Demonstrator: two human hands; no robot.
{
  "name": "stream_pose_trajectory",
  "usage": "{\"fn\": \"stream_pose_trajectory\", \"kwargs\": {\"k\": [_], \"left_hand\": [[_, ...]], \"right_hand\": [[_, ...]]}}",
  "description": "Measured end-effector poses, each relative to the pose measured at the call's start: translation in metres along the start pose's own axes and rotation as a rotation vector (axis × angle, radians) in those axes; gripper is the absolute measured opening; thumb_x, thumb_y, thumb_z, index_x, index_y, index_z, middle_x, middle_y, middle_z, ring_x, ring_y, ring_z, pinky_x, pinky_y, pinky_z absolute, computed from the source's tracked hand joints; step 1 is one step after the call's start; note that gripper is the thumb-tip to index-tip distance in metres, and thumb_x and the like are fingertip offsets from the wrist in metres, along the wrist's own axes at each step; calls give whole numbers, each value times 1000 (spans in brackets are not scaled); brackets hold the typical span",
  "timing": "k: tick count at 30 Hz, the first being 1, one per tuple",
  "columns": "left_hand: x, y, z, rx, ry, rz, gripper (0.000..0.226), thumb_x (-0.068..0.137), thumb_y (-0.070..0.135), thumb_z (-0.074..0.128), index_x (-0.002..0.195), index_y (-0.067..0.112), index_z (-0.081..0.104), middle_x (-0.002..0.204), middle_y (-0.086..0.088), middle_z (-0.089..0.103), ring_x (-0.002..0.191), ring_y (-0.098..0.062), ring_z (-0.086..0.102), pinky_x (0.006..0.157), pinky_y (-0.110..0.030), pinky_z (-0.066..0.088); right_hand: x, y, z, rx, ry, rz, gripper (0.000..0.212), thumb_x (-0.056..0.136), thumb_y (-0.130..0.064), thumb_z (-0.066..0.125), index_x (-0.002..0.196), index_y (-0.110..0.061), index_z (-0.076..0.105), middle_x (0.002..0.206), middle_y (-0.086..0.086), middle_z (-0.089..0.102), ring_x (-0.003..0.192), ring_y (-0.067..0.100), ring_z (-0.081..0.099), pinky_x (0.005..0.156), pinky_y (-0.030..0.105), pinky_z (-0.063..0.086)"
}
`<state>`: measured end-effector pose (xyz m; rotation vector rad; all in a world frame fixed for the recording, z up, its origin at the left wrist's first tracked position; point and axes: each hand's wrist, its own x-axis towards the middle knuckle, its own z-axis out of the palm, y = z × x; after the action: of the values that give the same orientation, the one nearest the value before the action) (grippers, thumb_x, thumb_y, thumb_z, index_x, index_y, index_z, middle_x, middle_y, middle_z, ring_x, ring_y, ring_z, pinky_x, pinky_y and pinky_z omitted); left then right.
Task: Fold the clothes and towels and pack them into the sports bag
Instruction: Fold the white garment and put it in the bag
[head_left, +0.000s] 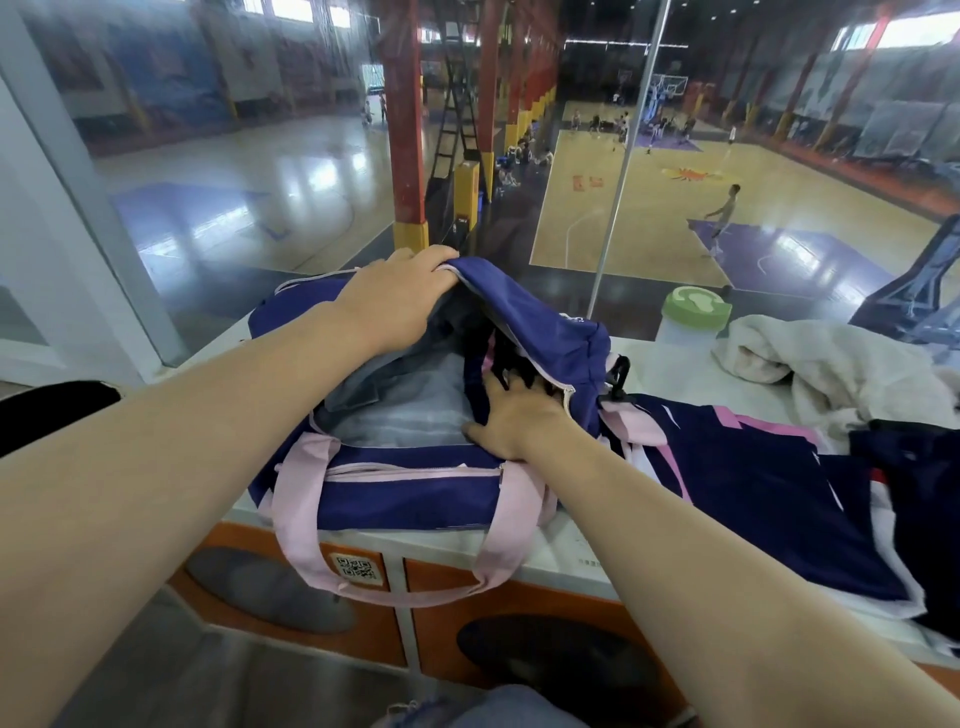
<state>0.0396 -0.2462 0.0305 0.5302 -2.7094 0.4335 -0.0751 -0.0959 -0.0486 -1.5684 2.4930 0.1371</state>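
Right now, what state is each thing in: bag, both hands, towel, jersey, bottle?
Bag: unzipped, top flap lifted, pale folded cloth inside.
Left hand: grips the raised flap edge.
Right hand: fingers spread, reaching into the bag, pressing a dark item down.
Towel: crumpled, unfolded, on the counter.
Jersey: spread flat beside the bag, not packed.
Bottle: upright, green lid on.
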Motion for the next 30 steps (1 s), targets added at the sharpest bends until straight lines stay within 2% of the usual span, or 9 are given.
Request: {"fn": "stream_pose_trajectory", "kwargs": {"k": [4,7,12,14,17,21,24,27,30], "left_hand": [[-5,13,-14,30,-18,-52,47,86,4,51,132,13,54,158,-8,24,137,-34,28,110,-51,31],[-12,24,-24,23,-5,-61,41,87,8,51,125,16,62,158,-8,25,141,-31,22,113,-48,23],[-35,57,-35,-50,4,-59,35,85,10,52,112,25,69,156,-5,30,142,-27,22,114,-46,17],[-45,73,-35,-76,39,-52,34,84,10,53,109,25,71,154,-4,35,141,-27,26,115,-45,18],[-55,100,-32,-122,75,-63,34,84,9,54,111,23,69,150,-5,41,139,-28,31,115,-46,21],[-52,148,-23,-206,106,-84,34,83,13,57,113,24,68,144,-2,48,135,-24,38,112,-43,26],[-45,191,-18,-405,118,-99,37,82,7,53,114,20,67,135,-2,55,129,-21,45,108,-39,34],[-38,240,-20,-711,39,-114,40,84,3,46,118,16,62,124,-2,60,118,-19,52,100,-30,41],[-38,277,-12,-891,-49,-258,43,92,7,45,133,16,51,135,-2,54,125,-17,49,100,-26,39]], "right_hand": [[-11,-6,-5,-11,125,-3,87,92,-62,39,156,-16,2,160,17,14,145,39,15,117,50,15],[-28,-7,-8,33,244,-30,78,95,-57,36,153,-9,16,155,17,25,141,37,24,115,46,23],[-67,3,-5,48,405,-120,64,97,-50,36,148,-12,33,150,10,39,137,31,33,113,45,25],[-87,12,-6,54,495,-177,55,97,-47,38,140,-14,44,142,7,49,132,28,39,113,43,25],[-117,32,-7,102,579,-196,47,97,-43,42,136,-18,50,138,2,53,130,23,43,114,40,23],[-148,71,-2,148,634,-127,39,96,-42,44,127,-21,55,129,-1,60,122,20,51,109,39,33],[-168,101,6,182,647,-59,34,97,-38,45,123,-22,59,124,-3,63,118,19,55,103,37,35],[-182,129,17,221,633,37,35,97,-37,45,124,-19,59,122,-1,64,116,22,56,99,36,37],[-188,154,32,258,539,123,43,95,-37,48,134,-19,52,132,2,59,124,23,52,104,37,35]]}}
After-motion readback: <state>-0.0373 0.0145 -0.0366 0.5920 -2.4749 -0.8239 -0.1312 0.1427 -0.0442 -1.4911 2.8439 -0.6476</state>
